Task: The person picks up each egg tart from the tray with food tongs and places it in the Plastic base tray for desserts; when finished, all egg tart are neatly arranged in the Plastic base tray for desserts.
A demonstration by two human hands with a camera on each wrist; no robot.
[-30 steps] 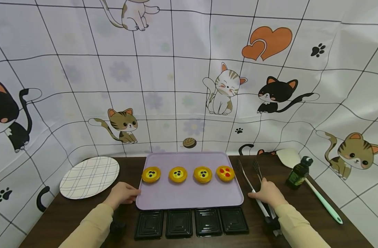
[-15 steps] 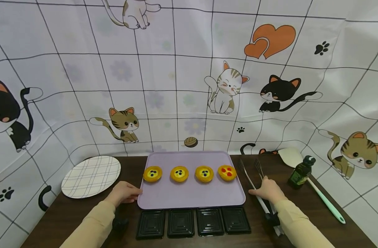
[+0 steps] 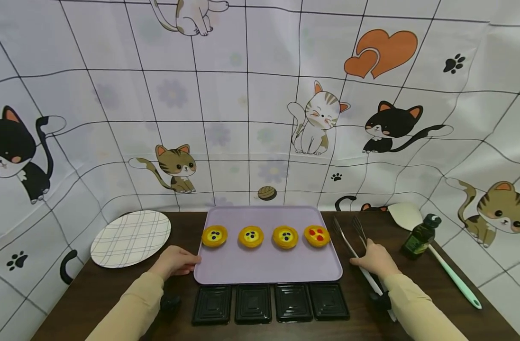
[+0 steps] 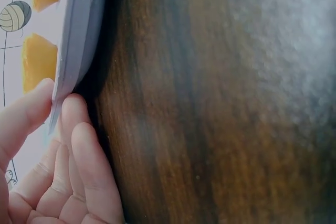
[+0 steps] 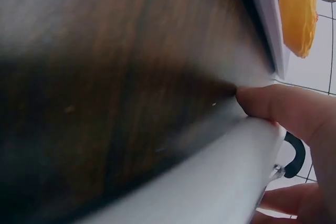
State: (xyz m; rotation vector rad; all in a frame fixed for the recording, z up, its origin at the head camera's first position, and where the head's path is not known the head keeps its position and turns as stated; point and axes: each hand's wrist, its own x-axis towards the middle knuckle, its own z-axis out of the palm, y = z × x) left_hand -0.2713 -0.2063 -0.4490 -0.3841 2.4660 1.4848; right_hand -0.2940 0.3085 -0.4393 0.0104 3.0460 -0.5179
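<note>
A lilac tray (image 3: 268, 271) carries a row of several yellow egg tarts (image 3: 251, 237); most have dark dots on top, and the rightmost tart (image 3: 317, 236) has red ones. My left hand (image 3: 176, 261) pinches the tray's left edge; in the left wrist view the thumb (image 4: 29, 114) lies on the rim and the fingers are tucked under it. To the tray's right, my right hand (image 3: 377, 259) holds a pair of tongs (image 3: 372, 282) flat on the table, thumb on the near side of the white arm (image 5: 205, 177). The palm hides part of the tongs.
Several black square moulds (image 3: 253, 304) line up before the tray. A checked white plate (image 3: 129, 239) lies at the left. A dark green bottle (image 3: 421, 237) and a spatula with a mint handle (image 3: 456, 280) are at the right. A cat-print sheet (image 3: 225, 104) hangs behind.
The head view has shifted slightly, so everything appears a little further right and higher. Both hands keep their places on the tray and the tongs.
</note>
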